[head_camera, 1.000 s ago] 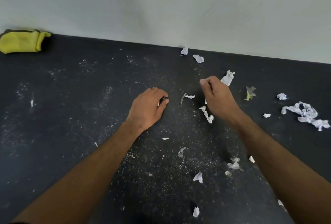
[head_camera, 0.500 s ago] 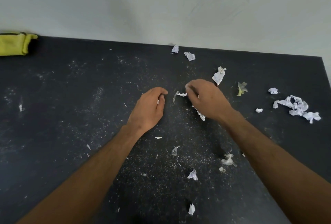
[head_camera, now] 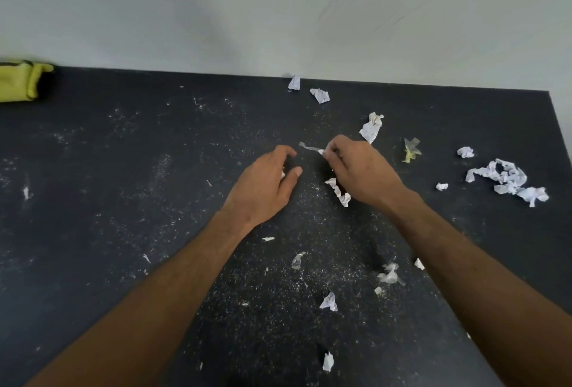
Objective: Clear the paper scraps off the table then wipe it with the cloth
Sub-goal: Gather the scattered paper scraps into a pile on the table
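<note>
Torn white paper scraps lie scattered over a dusty black table (head_camera: 123,201). My right hand (head_camera: 362,173) pinches a thin scrap strip (head_camera: 309,147) at its fingertips, and a twisted scrap (head_camera: 339,192) hangs from under its palm. My left hand (head_camera: 263,188) hovers just left of it with curled fingers; a bit of white paper (head_camera: 282,174) shows inside its grip. A larger scrap (head_camera: 371,128) lies just beyond my right hand. A long crumpled scrap pile (head_camera: 507,180) sits at the right. The folded yellow cloth (head_camera: 21,81) lies at the table's far left corner.
A pale wall (head_camera: 278,15) runs along the table's back edge. The table's right edge (head_camera: 560,139) is near the scrap pile. A yellowish tape piece (head_camera: 411,149) lies right of my hand. More small scraps (head_camera: 328,302) and clear bits (head_camera: 389,275) lie near the front.
My right hand moved left to the thin strip, pinched it and lifted it slightly. My left hand stayed almost in place, fingers curled. The view shifted a little to the right.
</note>
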